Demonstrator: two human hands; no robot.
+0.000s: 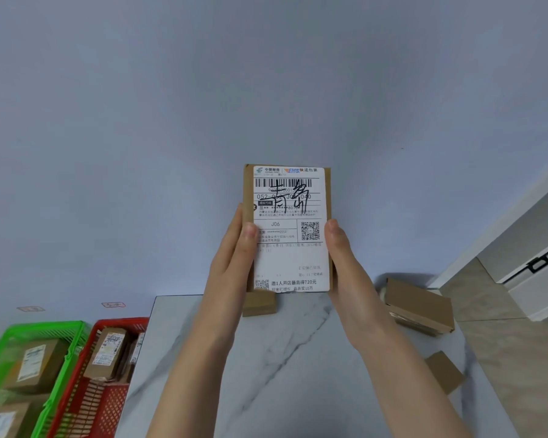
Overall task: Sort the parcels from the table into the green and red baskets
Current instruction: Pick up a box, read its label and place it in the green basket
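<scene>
From my remote view, both hands are engaged on one parcel (287, 229), a flat cardboard box raised upright above the far end of the table (282, 374), label side toward the camera.

- Left hand (234, 257): grips the parcel's left edge, thumb on the label face, fingers behind the box.
- Right hand (345, 260): grips the right edge the same way.
- Label: white, with a barcode, a QR code and black handwritten characters across the upper part.

On the table I count three more boxes: a small box (259, 303) just below the held parcel, a flat box (419, 306) at the far right, and a small brown box (445, 371) near the right edge.

Left of the table stand the green basket (45, 325) and the red basket (121, 320), side by side and touching – each already contains labelled parcels.
</scene>
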